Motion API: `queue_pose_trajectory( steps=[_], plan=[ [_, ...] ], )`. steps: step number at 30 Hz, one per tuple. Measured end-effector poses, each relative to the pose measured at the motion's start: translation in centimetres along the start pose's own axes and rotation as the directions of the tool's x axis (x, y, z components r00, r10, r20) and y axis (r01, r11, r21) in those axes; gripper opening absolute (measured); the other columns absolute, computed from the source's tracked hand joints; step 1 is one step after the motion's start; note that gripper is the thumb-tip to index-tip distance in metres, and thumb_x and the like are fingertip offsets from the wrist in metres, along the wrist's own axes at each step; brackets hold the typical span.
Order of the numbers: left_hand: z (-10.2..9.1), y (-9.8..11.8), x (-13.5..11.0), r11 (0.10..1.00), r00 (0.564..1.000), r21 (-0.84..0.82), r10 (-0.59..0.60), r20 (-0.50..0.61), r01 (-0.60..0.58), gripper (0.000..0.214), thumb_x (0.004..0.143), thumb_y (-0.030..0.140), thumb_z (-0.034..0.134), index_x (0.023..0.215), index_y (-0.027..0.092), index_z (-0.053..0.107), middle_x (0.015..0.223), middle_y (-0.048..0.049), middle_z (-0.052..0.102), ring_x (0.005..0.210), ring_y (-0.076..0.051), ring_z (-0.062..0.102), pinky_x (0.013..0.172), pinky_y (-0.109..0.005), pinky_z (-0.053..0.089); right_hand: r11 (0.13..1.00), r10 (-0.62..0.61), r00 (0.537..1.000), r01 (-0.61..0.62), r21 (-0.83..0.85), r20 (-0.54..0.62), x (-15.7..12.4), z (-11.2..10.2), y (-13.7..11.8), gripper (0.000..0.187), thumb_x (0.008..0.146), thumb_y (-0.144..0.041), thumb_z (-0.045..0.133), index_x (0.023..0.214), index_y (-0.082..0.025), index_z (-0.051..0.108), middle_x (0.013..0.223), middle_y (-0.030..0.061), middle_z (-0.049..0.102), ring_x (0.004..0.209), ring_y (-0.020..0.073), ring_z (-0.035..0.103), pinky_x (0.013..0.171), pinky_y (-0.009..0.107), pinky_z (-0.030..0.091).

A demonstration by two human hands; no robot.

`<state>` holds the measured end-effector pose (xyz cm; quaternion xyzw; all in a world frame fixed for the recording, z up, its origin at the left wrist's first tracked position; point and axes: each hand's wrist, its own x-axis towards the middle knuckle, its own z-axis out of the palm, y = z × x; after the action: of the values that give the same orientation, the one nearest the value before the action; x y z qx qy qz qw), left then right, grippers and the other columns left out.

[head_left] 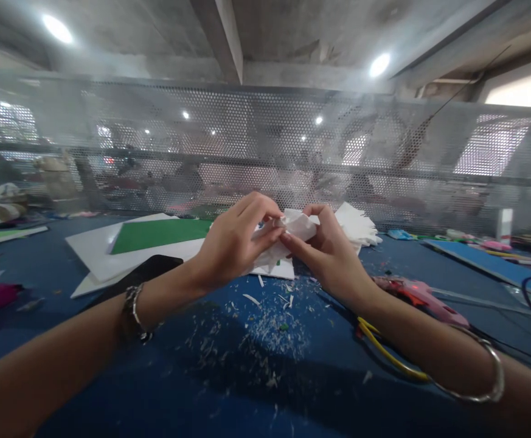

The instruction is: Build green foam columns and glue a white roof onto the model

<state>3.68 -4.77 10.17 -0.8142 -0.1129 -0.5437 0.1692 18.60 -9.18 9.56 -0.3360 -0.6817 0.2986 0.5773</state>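
Above the blue table (156,389), a crumpled or folded piece of white paper (300,224) is held between my two hands. My left hand (235,240) pinches its left edge with thumb and index finger. From the other side, my right hand (331,252) grips it between thumb and fingers. Just behind my right hand stands a fringed white paper piece (355,224); whether it joins the held paper cannot be made out. More white paper hangs below my left fingers, partly hidden. Small white scraps (269,328) are scattered on the table under my hands.
Left of my hands lie a green sheet (160,235) on white sheets (89,252) and a black flat object (151,271). To the right are a pink glue gun (433,301), a yellow loop (393,356) and a blue board (488,264). A perforated metal screen (229,134) stands behind.
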Motion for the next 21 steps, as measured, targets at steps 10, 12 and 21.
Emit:
queue_pose_trajectory(
  steps=[10, 12, 21],
  plan=[
    [1.1, -0.6, 0.4, 0.279, 0.678, -0.688, -0.607, 0.414, 0.67, 0.019, 0.071, 0.031, 0.061, 0.074, 0.014, 0.053, 0.068, 0.0003, 0.059, 0.062, -0.01, 0.055, 0.06, -0.023, 0.046, 0.994, -0.106, 0.986, 0.103, 0.03, 0.127, 0.8, -1.1, -0.1, 0.037, 0.071, -0.017, 0.055, 0.096, -0.024, 0.029, 0.056, -0.0101, 0.049, 0.044, 0.005, 0.046, 0.041, 0.019, 0.036],
    [1.2, -0.9, 0.3, 0.229, 0.651, -0.706, -0.639, 0.41, 0.67, 0.019, 0.071, 0.03, 0.061, 0.072, 0.014, 0.053, 0.067, 0.0009, 0.057, 0.061, -0.009, 0.054, 0.059, -0.022, 0.046, 0.995, -0.076, 0.99, 0.068, 0.073, 0.116, 0.9, -1.0, 0.1, 0.04, 0.07, -0.019, 0.057, 0.097, -0.024, 0.028, 0.058, -0.0096, 0.051, 0.049, 0.0065, 0.05, 0.047, 0.021, 0.04],
    [2.0, 0.2, -0.4, 0.6, 0.743, -0.532, -0.665, 0.083, 0.597, 0.013, 0.07, 0.018, 0.059, 0.068, 0.017, 0.046, 0.065, 0.0031, 0.052, 0.063, -0.009, 0.053, 0.058, -0.02, 0.042, 0.997, 0.074, 0.997, -0.073, 0.009, -0.038, -0.2, 1.1, 2.1, 0.048, 0.06, -0.028, 0.066, 0.095, -0.021, 0.033, 0.087, 0.0044, 0.058, 0.072, 0.0148, 0.058, 0.063, 0.03, 0.048]
  ],
)
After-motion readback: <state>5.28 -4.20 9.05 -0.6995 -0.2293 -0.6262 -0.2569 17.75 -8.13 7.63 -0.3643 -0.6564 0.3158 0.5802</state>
